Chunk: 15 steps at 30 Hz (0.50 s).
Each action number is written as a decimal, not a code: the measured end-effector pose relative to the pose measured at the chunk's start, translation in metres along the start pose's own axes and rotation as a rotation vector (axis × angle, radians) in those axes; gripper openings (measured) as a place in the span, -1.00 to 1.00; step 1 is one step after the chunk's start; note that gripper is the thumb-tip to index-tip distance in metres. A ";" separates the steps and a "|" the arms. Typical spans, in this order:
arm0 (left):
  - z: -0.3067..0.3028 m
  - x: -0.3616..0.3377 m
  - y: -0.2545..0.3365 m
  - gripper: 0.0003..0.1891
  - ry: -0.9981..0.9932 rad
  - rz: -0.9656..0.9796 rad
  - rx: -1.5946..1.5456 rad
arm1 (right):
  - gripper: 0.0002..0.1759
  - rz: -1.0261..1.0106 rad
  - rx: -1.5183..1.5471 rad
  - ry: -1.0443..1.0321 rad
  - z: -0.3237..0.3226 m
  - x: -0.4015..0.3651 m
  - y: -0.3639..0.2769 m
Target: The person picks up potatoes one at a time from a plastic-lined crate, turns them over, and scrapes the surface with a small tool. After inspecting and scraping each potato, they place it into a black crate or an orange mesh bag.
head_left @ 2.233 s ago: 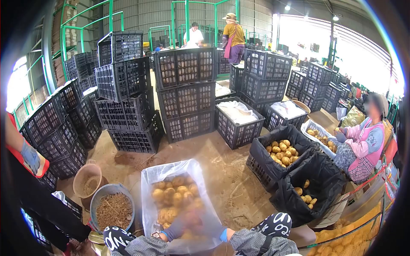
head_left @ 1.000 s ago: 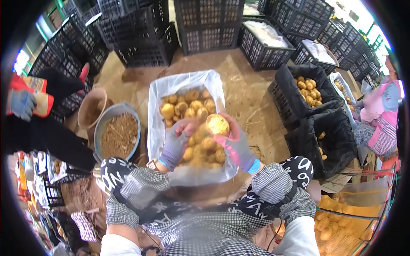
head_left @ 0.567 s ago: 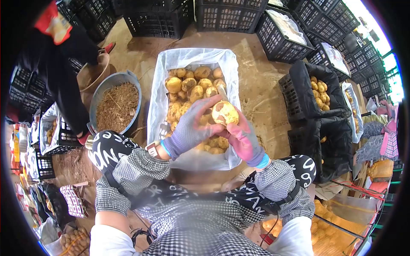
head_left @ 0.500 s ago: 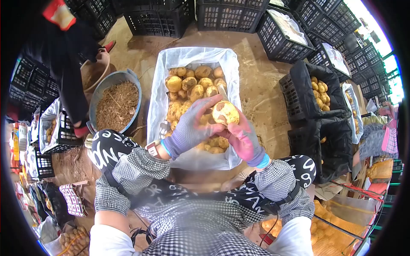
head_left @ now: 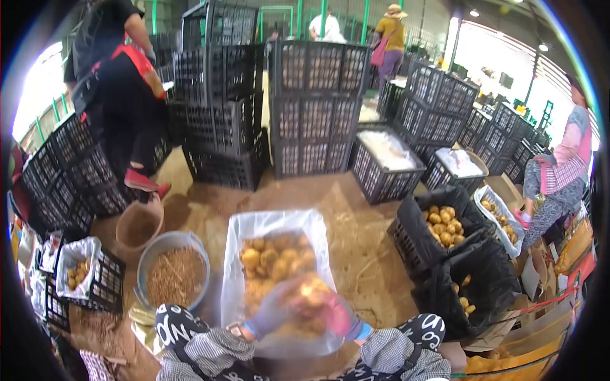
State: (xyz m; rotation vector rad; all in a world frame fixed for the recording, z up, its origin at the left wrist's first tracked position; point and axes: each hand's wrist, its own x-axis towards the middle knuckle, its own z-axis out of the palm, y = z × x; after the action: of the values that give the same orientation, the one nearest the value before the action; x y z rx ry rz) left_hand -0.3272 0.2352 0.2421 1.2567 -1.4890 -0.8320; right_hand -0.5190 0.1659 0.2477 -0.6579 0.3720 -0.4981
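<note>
My left hand [head_left: 277, 309], in a grey-purple glove, is blurred above the white-lined crate [head_left: 319, 238] of potatoes. Beside it on the right, my right hand [head_left: 335, 315], in a pink and purple glove, is also blurred. A pale yellow potato [head_left: 314, 291] shows between the two hands, its outline smeared. Which fingers touch it is hard to make out, though both hands close round it. More potatoes [head_left: 279, 257] lie in the crate beyond my hands.
A bucket of brown debris [head_left: 175, 276] stands left of the crate. Black-lined crates [head_left: 413, 251] with potatoes are at the right. Stacked black crates [head_left: 318, 108] rise ahead. One person [head_left: 114, 82] stands at the back left, another [head_left: 562, 171] sits at the right.
The view has tilted up, showing stacked crates and more people. My hands and the crate now appear lower in the frame, with the potato still between my hands.
</note>
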 end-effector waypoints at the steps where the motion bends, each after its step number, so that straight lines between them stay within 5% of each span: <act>1: 0.003 -0.002 -0.007 -0.46 0.042 -0.009 0.014 | -0.55 -0.028 0.049 0.003 -0.006 -0.002 -0.002; 7: 0.002 -0.011 -0.059 -0.67 -0.020 -0.091 0.166 | -0.61 -0.492 0.254 0.109 -0.014 -0.023 -0.055; 15: -0.001 -0.034 -0.142 -0.54 -0.260 -0.312 0.406 | -0.45 -1.367 -0.197 0.325 0.019 -0.187 -0.136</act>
State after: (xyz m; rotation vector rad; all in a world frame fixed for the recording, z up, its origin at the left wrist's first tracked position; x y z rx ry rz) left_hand -0.2846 0.2353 0.1022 1.7689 -1.7555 -0.9530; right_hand -0.7067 0.1847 0.3829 -0.9765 0.2270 -1.9018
